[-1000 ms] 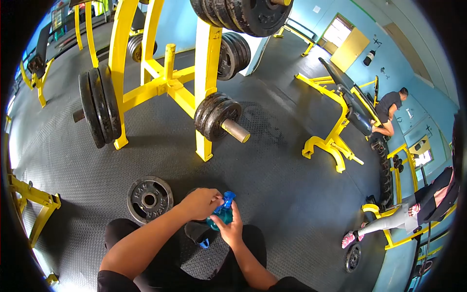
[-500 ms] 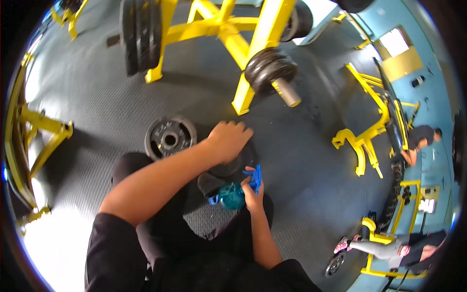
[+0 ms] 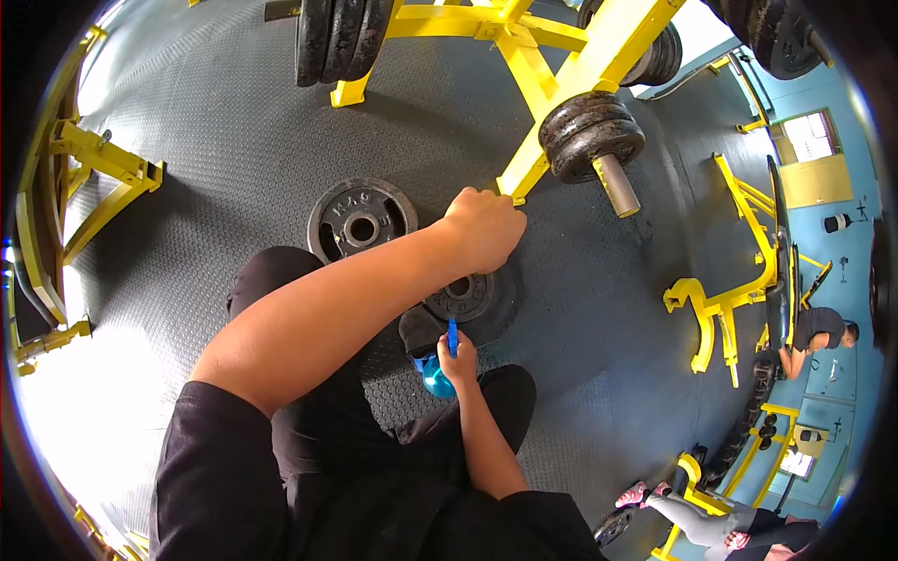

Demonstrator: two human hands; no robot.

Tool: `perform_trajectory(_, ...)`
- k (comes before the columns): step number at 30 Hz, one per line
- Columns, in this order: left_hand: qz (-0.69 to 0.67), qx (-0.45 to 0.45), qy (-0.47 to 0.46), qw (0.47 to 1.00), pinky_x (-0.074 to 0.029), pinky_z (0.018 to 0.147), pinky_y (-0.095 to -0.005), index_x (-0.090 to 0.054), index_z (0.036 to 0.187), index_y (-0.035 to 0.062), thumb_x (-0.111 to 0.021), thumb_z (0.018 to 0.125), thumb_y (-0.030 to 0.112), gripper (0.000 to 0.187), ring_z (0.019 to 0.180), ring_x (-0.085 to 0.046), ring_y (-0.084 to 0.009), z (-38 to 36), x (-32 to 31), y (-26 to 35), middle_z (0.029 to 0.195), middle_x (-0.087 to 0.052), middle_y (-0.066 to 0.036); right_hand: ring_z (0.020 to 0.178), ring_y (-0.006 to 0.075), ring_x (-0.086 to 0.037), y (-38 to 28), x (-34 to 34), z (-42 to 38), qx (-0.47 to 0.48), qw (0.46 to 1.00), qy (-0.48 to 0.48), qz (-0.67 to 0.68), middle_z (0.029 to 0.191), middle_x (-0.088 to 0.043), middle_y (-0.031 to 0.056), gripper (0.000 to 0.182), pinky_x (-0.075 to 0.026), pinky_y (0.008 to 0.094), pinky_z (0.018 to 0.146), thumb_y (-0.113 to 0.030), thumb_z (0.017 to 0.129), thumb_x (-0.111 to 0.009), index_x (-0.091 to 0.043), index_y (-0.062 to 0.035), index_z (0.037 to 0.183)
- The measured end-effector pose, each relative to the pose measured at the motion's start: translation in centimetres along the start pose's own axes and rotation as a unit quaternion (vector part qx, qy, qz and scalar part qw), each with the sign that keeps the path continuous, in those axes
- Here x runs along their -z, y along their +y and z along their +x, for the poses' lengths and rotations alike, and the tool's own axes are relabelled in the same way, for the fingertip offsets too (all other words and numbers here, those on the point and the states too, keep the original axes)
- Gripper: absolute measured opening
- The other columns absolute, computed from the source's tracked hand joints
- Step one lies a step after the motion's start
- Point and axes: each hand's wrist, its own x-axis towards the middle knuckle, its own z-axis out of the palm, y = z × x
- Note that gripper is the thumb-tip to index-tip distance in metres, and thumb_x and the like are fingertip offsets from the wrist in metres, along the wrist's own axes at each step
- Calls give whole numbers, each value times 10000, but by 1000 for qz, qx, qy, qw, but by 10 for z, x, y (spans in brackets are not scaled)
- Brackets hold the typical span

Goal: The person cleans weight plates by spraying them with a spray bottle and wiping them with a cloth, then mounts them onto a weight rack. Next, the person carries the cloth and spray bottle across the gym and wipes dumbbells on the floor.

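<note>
In the head view, my right hand (image 3: 458, 363) grips a spray bottle (image 3: 437, 379) with a blue trigger head and a teal see-through body. The blue head points away from me, toward a small dark weight plate (image 3: 462, 297) on the floor. Over that plate's far edge hangs my left hand (image 3: 486, 229), fingers curled in; whatever it may hold is hidden. A larger weight plate (image 3: 397, 210) lies flat to the left, partly covered by my left forearm. Beside the bottle is a dark, soft-looking item (image 3: 421, 332).
A yellow rack (image 3: 533, 75) loaded with weight plates (image 3: 591, 138) stands ahead, its foot near my left hand. Yellow gym frames (image 3: 112, 154) are at the left and a yellow bench (image 3: 720, 304) at the right. Two people are by the right wall, one bent over (image 3: 816, 329).
My left hand has gone from spread fingers to curled ones. My right hand has turned the spray bottle, so its head now points away from me. The view has shifted.
</note>
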Motion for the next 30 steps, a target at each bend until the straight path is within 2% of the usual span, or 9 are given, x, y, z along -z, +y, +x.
perform_trajectory(4,-8,3,-15,1000,-539,785,-439,-668,1059,68,-670,893,204,214,949,-696,-318,0,1,-1,1013,-672,-130,803,354,-693,4,-10,0,54,998,28,11,877,-694,179,239,-540,425,726,-249,894,-685,-675,-22,968)
perform_trajectory(6,-10,2,-7,1000,-540,785,-436,-668,1057,68,-664,886,187,209,953,-696,-317,1,0,-1,1016,-671,-130,626,188,-645,0,-19,-2,143,982,103,67,688,-651,83,261,-501,341,616,-289,916,-705,-649,-42,853)
perform_trajectory(13,-52,-31,81,995,-557,804,-451,-676,1055,40,-617,852,105,221,944,-699,-335,2,2,3,1011,-674,-147,699,168,-662,-17,-8,-2,29,999,21,34,772,-687,68,259,-516,322,676,-288,917,-711,-678,-32,940)
perform_trajectory(16,-63,-30,108,992,-561,810,-457,-682,1055,27,-601,857,94,224,937,-700,-342,2,3,3,1003,-676,-153,708,154,-661,-10,-13,1,154,980,112,52,773,-686,63,263,-508,321,663,-292,918,-714,-673,-32,931)
perform_trajectory(19,-61,-30,105,992,-562,807,-455,-687,1049,29,-597,863,100,218,940,-700,-340,3,0,2,997,-676,-153,689,117,-610,-3,-2,2,3,989,125,81,761,-647,18,271,-485,296,659,-298,919,-726,-672,-34,941)
perform_trajectory(24,-58,-23,84,994,-562,808,-455,-689,1038,29,-597,870,107,207,944,-698,-340,6,-2,2,997,-676,-151,660,79,-563,1,7,-1,-35,972,171,155,736,-614,-27,244,-459,274,640,-294,925,-724,-671,-56,905)
perform_trajectory(27,-58,-22,80,995,-561,809,-456,-690,1035,29,-599,873,111,204,946,-698,-339,8,-3,2,997,-677,-148,666,78,-561,8,7,-7,-69,978,126,151,735,-612,-30,240,-454,272,635,-289,926,-723,-671,-56,898)
perform_trajectory(29,-61,-23,79,995,-560,810,-457,-690,1033,28,-601,874,114,201,948,-697,-338,9,-4,3,997,-677,-147,693,150,-653,8,3,-11,-73,993,73,62,732,-677,40,297,-513,330,688,-344,886,-745,-707,-50,910)
perform_trajectory(30,-62,-21,76,995,-560,809,-458,-690,1029,29,-601,878,119,197,946,-697,-339,10,-4,3,996,-677,-148,686,128,-637,7,-2,-13,-71,990,48,116,724,-672,36,297,-507,319,678,-344,886,-744,-704,-50,897)
